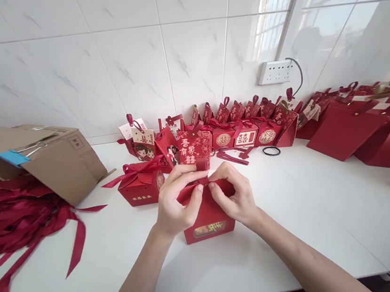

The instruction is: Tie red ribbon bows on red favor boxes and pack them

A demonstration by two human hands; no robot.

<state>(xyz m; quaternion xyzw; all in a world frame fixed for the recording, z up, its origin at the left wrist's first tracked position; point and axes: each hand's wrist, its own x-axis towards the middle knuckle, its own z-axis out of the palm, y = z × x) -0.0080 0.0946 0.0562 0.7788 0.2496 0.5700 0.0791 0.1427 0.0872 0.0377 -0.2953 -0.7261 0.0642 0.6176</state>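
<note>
A red gift box [208, 213] with a small oval window low on its front stands upright on the table before me. My left hand [180, 200] has its thumb and fingers closed at the box's top edge, by a dark red ribbon loop [202, 164]. From the other side, my right hand [234, 193] pinches the same top edge. The fingertips of both hands nearly meet there and partly hide the fastening. Just behind the box stands a red card box [195, 146] with gold and white lettering.
Left lie a pile of dark red ribbons [22, 219] and a cardboard carton [66, 166] with a clip. A bow-tied red box [139, 188] is near my left hand. Several small gift boxes [245, 135] line the wall; larger red bags [341, 123] crowd the right. A black ring [271, 151] lies behind.
</note>
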